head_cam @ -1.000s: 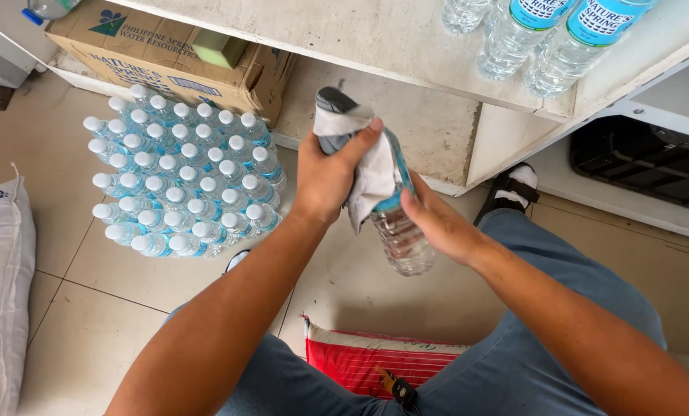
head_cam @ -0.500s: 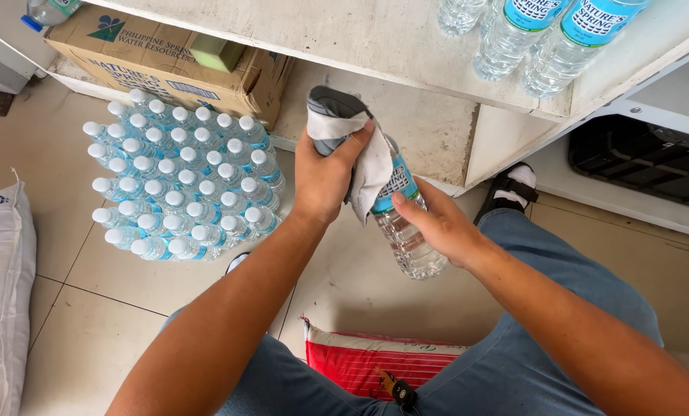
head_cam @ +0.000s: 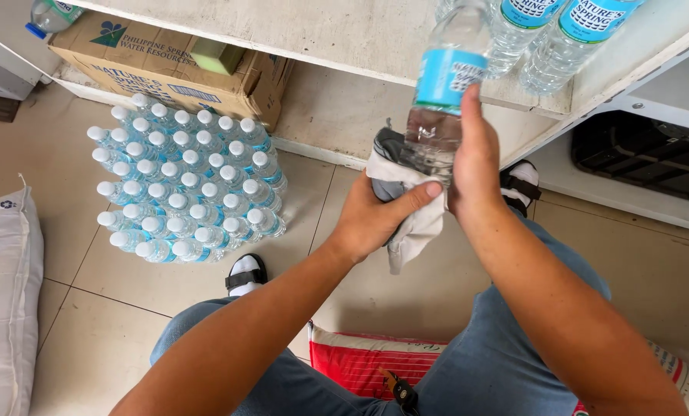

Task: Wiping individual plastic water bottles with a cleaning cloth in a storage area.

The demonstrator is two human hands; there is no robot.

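Your right hand [head_cam: 475, 166] had its grip closed around the lower body of the clear water bottle [head_cam: 448, 85], which was raised with its top toward the shelf [head_cam: 360, 38]. Your left hand [head_cam: 375, 219] held the white cloth [head_cam: 410, 200] bunched tight against the bottle's base, just under that grip. Above the grip, more bottles [head_cam: 575, 38] stood at the shelf edge. A lift too high could have knocked them over. The cloth could also have slid off the smooth plastic, dropping the bottle toward the pack of bottles [head_cam: 182, 185] on the floor.
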